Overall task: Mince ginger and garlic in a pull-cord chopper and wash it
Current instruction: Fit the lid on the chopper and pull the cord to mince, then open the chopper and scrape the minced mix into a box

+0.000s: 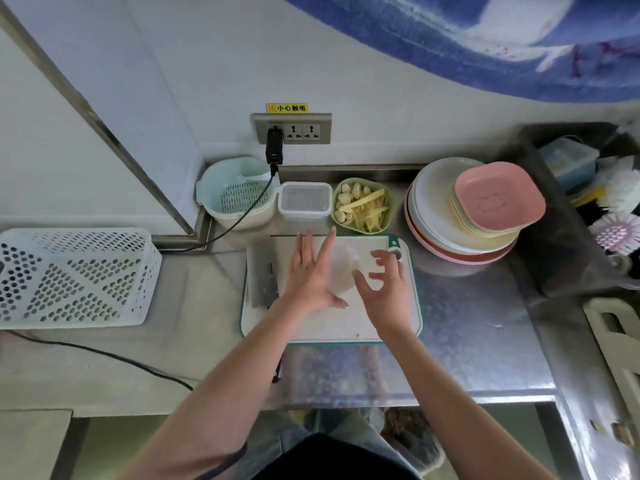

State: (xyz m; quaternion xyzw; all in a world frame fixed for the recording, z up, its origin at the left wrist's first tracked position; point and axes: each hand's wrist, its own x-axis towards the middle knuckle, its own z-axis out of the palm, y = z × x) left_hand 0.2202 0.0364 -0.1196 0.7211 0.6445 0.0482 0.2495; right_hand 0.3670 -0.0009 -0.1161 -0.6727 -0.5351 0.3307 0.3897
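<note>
A pale, blurred round thing, probably the chopper, sits on the white cutting board, between the two hands. The left hand is spread flat with straight fingers beside it, holding nothing. The right hand hovers at its other side with fingers loosely curled, gripping nothing. A cleaver lies on the board's left part. Just behind the board stands a green bowl of garlic cloves and ginger strips. Left of it are a clear lidded box and a colander bowl. Stacked plates rest to the right.
</note>
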